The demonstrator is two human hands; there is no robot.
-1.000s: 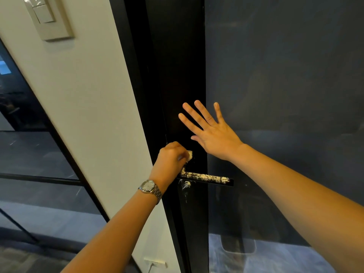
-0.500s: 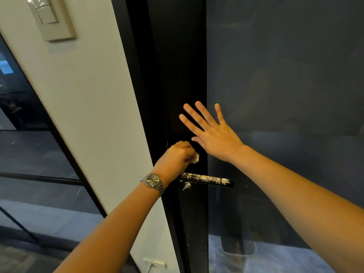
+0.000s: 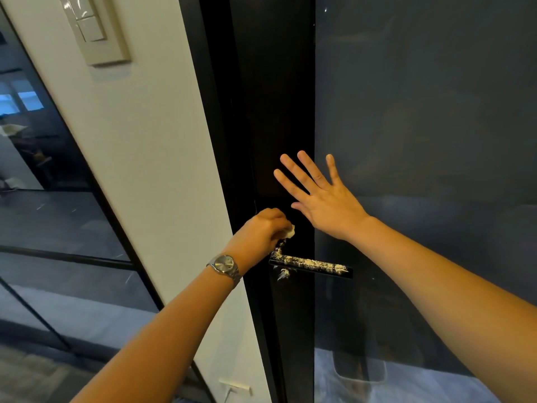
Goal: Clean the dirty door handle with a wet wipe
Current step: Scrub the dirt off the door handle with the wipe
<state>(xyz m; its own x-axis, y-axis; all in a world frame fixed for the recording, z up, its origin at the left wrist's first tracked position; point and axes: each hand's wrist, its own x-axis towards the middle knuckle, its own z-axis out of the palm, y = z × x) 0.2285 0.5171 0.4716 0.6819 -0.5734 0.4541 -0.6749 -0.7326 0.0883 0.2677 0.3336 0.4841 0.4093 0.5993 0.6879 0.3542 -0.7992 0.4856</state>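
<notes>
Head view finds wiping barely begun: left hand (image 3: 263, 231) clenches a crumpled white wipe (image 3: 290, 231) above the grime-crusted black lever handle (image 3: 313, 264) (right hand (image 3: 322, 205) flat, fingers spread, bracing the dark door (image 3: 279, 112)); next should come a firm sweep along its bar.

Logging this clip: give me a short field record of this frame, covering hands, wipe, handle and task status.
left hand: grips the wipe by the handle's pivot end
right hand: open, flat on the door above the handle
wipe: pale wad, mostly hidden by the hand
handle: black lever, horizontal, streaked with pale dirt
status: handle not yet clean
other: watch on left wrist; light switch on wall
</notes>
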